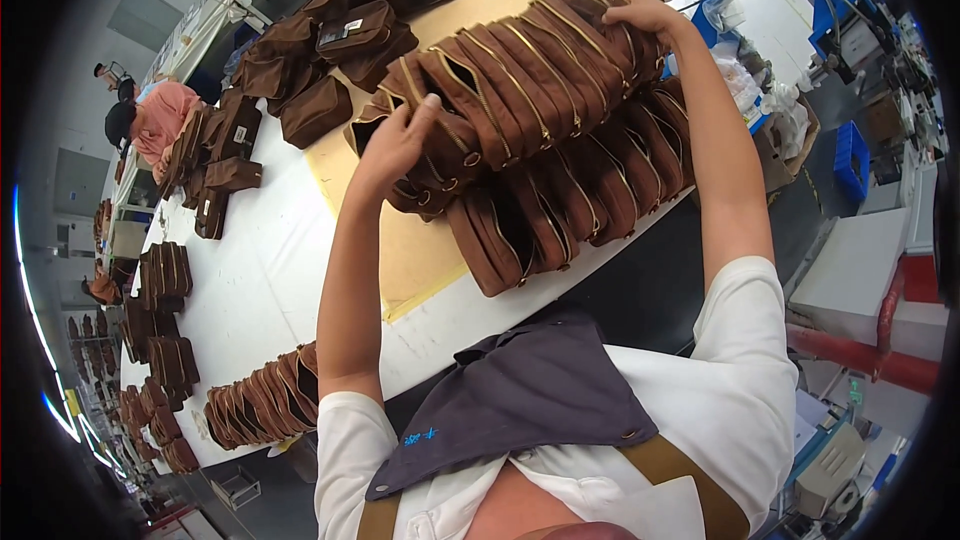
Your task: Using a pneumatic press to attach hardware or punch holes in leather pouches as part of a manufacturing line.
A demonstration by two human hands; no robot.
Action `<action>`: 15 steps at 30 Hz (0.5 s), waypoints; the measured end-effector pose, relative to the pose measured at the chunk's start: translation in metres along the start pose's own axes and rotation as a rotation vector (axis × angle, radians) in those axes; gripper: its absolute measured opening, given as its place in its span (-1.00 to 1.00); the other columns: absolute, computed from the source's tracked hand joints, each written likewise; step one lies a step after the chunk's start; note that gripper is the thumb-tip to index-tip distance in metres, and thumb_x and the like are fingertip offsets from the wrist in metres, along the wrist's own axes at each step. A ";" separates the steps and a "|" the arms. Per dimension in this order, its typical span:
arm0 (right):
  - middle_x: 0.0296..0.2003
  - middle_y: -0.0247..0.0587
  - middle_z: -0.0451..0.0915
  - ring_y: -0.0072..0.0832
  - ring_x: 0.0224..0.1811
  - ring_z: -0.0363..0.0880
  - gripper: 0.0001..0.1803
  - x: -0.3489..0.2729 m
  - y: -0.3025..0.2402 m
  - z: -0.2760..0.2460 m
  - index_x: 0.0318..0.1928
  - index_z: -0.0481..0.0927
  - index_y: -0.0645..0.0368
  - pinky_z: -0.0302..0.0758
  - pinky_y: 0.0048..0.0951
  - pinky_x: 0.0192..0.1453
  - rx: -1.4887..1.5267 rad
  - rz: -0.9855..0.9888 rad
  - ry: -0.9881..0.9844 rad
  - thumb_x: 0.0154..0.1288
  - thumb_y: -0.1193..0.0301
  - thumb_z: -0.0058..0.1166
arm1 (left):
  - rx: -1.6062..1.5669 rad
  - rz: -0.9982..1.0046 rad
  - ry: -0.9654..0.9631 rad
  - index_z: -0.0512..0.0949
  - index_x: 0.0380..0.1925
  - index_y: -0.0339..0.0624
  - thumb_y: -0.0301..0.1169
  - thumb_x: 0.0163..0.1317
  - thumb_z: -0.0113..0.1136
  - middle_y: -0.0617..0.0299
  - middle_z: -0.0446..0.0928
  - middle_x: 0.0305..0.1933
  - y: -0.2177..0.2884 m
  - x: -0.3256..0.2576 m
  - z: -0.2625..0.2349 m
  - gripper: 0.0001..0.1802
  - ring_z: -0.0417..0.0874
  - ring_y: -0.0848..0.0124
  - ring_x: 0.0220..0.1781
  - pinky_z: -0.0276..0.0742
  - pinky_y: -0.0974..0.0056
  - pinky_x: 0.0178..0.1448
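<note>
Left hand (400, 135) and right hand (645, 15) are clamped on either end of a row of brown zip pouches (520, 90), squeezing it together atop a second pouch row (570, 200) on the tan board (400, 260). More pouches (350, 35) sit behind it.

Long white counter (270, 270), tan board (480, 0) lying flat on it as landmark. On the board: lower row of brown zip pouches (560, 210), loose pouches (385, 10) at its far end. Left of board: scattered pouches (225, 155). Nearer counter edge, well away from board: another pouch row (262, 402).
</note>
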State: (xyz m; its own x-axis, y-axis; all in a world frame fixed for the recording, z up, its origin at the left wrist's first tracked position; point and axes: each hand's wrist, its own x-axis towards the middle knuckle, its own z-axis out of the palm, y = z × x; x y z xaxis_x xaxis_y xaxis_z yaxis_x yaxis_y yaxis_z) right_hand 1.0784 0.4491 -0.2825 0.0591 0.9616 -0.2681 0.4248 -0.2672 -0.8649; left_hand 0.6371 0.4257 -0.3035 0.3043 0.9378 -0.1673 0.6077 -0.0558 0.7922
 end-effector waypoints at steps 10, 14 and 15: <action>-0.04 0.04 0.62 -0.19 0.03 0.59 -0.25 -0.003 0.028 -0.009 0.08 0.54 0.29 0.45 -0.28 0.15 -0.490 -0.163 0.288 0.08 -0.09 0.24 | 0.353 0.029 -0.022 0.21 0.31 -0.38 0.23 0.27 -0.01 -0.37 0.48 0.08 0.037 -0.027 -0.002 -0.08 0.49 -0.14 0.19 0.38 0.07 0.24; -0.02 0.08 0.61 -0.09 0.05 0.58 -0.25 -0.003 0.030 -0.008 0.07 0.56 0.26 0.45 -0.24 0.16 -0.570 -0.180 0.381 0.09 -0.14 0.19 | 0.307 0.122 0.073 0.44 0.19 -0.25 0.01 0.22 0.18 -0.21 0.58 -0.02 0.023 -0.025 -0.010 -0.33 0.59 -0.03 0.08 0.47 0.12 0.14; -0.04 0.07 0.62 -0.11 0.04 0.59 -0.25 -0.001 0.033 -0.008 0.06 0.56 0.26 0.45 -0.25 0.16 -0.542 -0.176 0.391 0.09 -0.13 0.20 | 0.299 0.123 0.078 0.44 0.19 -0.25 0.01 0.22 0.18 -0.21 0.58 -0.02 0.022 -0.025 -0.012 -0.33 0.59 -0.03 0.08 0.47 0.12 0.14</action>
State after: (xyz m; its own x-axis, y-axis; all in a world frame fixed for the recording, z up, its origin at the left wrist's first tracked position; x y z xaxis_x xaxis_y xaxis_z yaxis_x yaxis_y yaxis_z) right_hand 1.0993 0.4402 -0.3072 0.2257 0.9671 0.1176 0.8437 -0.1337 -0.5199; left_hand 0.6344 0.4049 -0.2751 0.3386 0.9406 -0.0265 0.7620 -0.2575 0.5942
